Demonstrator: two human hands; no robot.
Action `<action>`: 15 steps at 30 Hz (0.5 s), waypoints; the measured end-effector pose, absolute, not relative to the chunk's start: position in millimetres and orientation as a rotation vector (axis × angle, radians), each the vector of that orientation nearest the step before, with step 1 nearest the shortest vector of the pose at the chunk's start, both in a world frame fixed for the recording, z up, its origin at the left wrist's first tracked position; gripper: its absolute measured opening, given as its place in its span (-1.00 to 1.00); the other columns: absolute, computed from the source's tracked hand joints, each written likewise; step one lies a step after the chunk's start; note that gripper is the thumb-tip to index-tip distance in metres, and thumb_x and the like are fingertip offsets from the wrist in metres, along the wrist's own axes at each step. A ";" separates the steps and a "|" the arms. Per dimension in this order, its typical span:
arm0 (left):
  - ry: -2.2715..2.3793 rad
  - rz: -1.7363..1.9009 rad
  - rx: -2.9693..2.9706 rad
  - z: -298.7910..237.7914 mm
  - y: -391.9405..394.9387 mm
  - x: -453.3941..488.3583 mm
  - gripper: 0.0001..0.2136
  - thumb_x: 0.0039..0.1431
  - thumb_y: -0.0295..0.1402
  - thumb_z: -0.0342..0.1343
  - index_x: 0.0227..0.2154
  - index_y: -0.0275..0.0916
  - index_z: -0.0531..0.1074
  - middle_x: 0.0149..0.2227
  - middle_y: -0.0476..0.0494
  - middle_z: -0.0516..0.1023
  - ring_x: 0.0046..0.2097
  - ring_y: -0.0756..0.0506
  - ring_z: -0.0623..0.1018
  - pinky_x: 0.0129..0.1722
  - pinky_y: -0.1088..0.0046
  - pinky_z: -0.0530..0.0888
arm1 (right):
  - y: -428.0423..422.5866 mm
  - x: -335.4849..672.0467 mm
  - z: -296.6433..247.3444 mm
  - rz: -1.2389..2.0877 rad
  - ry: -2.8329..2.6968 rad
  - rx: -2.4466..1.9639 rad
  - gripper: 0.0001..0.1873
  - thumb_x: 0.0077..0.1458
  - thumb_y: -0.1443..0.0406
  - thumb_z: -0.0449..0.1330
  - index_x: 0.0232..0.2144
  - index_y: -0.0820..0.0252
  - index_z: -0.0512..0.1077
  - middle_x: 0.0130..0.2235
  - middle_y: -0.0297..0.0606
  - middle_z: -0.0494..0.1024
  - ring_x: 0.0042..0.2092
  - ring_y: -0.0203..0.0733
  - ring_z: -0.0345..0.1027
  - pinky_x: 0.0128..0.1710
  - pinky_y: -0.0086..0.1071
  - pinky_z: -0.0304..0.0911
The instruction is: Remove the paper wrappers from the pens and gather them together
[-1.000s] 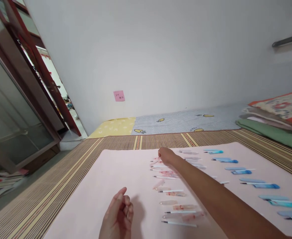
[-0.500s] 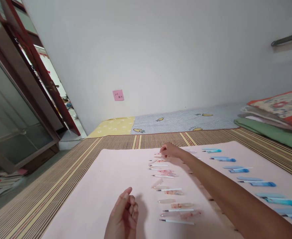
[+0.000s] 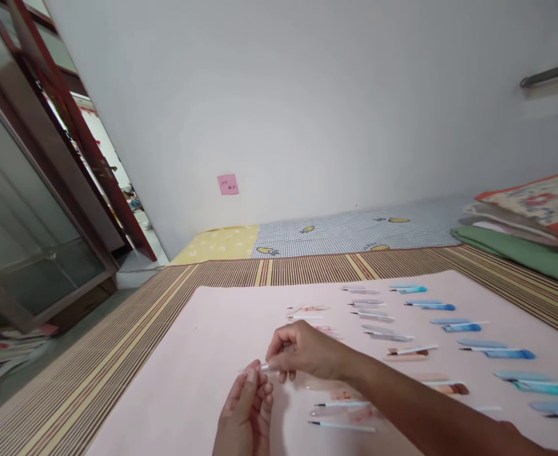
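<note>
My right hand (image 3: 302,350) and my left hand (image 3: 247,408) meet low in the middle of a pale pink sheet (image 3: 202,354). Between their fingertips they pinch a small clear tube (image 3: 256,368), the right hand from the right, the left from below. Rows of pen parts lie on the sheet: pink-printed barrels with thin white refills (image 3: 342,411) by my right wrist, grey ones (image 3: 371,315) further back, blue ones (image 3: 492,348) at the right.
The pink sheet lies on a striped woven mat (image 3: 93,373). Beyond it are a yellow and a checked cloth (image 3: 345,231) by the white wall. Folded bedding (image 3: 530,228) is stacked at the right. A glass door (image 3: 31,209) and magazines (image 3: 3,348) stand at left.
My right hand has drawn back from the far end of the pink row to the near middle with a small clear tube. My left hand has risen to meet it and pinch the piece.
</note>
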State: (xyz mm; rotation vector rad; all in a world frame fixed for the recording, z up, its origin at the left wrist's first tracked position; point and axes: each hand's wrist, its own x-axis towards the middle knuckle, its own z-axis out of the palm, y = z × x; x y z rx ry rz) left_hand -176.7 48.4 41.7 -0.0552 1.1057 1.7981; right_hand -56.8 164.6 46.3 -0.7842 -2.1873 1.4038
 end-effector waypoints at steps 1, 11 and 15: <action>1.085 1.813 -0.076 42.0 48.5 -177.7 -0.84 0.22 -0.69 0.02 -0.32 -0.45 0.49 -0.48 -0.15 0.59 -0.53 0.04 0.58 -0.51 0.62 0.58 | 177.2 -54.4 44.6 1.265 -2.254 -0.846 -0.81 0.16 0.21 0.20 -0.30 0.21 0.54 -0.41 -0.31 0.62 -0.37 -0.26 0.52 -0.42 -0.48 0.33; 0.948 1.833 -0.249 38.1 52.9 -177.3 -0.84 0.20 -0.73 0.03 -0.33 -0.50 0.50 -0.40 -0.22 0.62 -0.48 0.02 0.62 -0.47 0.62 0.61 | 301.5 -50.9 -2.3 0.590 -2.457 -1.228 -0.69 0.27 0.20 0.19 0.00 0.21 0.42 0.03 -0.17 0.49 -0.03 -0.10 0.44 -0.04 -0.10 0.40; 0.908 1.824 -0.216 36.0 52.6 -178.1 -0.84 0.21 -0.72 0.02 -0.35 -0.50 0.50 -0.38 -0.28 0.63 -0.48 0.02 0.62 -0.48 0.61 0.61 | 302.5 -63.8 -13.8 0.487 -2.549 -1.279 -0.68 0.27 0.21 0.19 0.03 0.21 0.41 0.05 -0.15 0.48 -0.02 -0.09 0.44 -0.04 -0.10 0.40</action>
